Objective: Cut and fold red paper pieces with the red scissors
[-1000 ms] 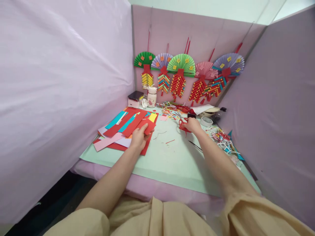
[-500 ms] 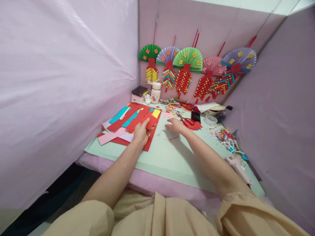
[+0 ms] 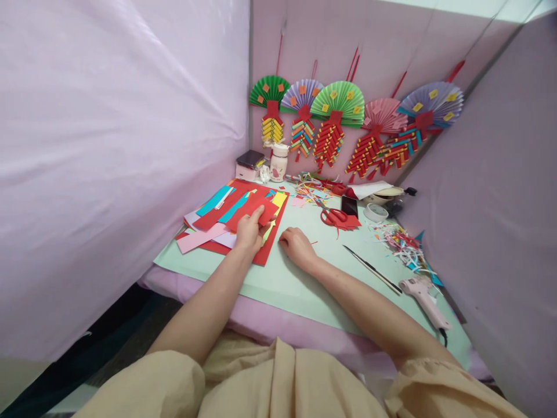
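My left hand pinches a red paper piece between thumb and fingers, above the right side of the paper stack. Under it lies a large red sheet with red, blue, pink, lilac and yellow paper strips on top. My right hand rests low over the mat, just right of the stack, with its fingers curled in and pressed together. Whatever those fingers may hold is hidden. A short red thin scrap lies beside the right hand. Red-handled scissors lie beyond it on red paper pieces.
On the right are a thin black-and-white stick, a pink glue gun, a tape roll, a phone and paper shreds. A bottle stands at the back, below hanging paper fans.
My right hand has come down and nearer to me, its fingers curling in. Dark thin scraps on the mat no longer show. The stick has come into view. My left hand still holds the red paper.
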Demonstrator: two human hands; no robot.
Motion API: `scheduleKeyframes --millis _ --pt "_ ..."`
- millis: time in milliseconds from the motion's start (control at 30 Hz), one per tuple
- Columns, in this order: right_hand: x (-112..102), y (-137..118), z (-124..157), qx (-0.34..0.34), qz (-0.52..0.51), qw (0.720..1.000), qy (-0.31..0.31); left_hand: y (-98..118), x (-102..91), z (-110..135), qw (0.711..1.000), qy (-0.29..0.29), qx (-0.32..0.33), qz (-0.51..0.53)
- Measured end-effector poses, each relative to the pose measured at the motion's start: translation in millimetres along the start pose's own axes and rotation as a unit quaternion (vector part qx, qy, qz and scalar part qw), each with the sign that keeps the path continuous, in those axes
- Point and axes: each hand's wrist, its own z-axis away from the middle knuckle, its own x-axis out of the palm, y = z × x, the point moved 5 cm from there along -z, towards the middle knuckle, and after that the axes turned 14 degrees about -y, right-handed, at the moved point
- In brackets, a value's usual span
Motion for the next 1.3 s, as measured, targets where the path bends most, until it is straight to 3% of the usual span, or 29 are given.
scheduleKeyframes --millis 133,267,367,433,500,567,767,900,1000,1100,1167,1300 --pt "-10 14 31 0.009 0.053 0.996 -0.066 -1 -1.5 -1 1.000 0.006 0.001 -0.002" --pt "-24 45 61 -0.027 0.027 0.992 -0.122 -4 -1.8 -4 1.000 -0.009 -0.007 -0.008" --pt "-42 90 71 0.108 0.058 0.991 -0.054 -6 -1.3 -4 1.000 -0.013 -0.012 -0.009" --pt "-50 118 75 0.211 0.087 0.973 -0.022 -7 -1.3 -4 1.000 -0.007 -0.014 -0.011" --pt "-49 135 75 0.255 0.090 0.962 -0.030 -7 -1.2 -3 1.000 -0.002 -0.014 -0.014" --pt "-43 142 72 0.254 0.081 0.963 -0.049 -7 -1.0 -3 1.000 0.004 -0.014 -0.016" --pt "-25 121 60 0.171 0.077 0.981 -0.056 -6 1.8 -2 1.000 0.007 -0.015 -0.017" --pt "-19 92 57 0.031 0.021 0.998 -0.042 -7 1.4 -2 1.000 0.009 -0.016 -0.016" --pt "-22 80 62 -0.051 -0.063 0.996 -0.041 -8 1.1 -2 1.000 0.002 -0.018 -0.011" --pt "-29 80 71 -0.049 -0.139 0.988 -0.036 -8 1.8 -1 1.000 -0.004 -0.020 -0.011" --pt "-36 79 76 -0.026 -0.163 0.986 0.004 -8 1.9 -1 1.000 -0.001 -0.021 -0.012" --pt "-32 50 82 -0.054 -0.119 0.990 0.056 -10 1.1 -2 1.000 -0.001 -0.025 -0.015"
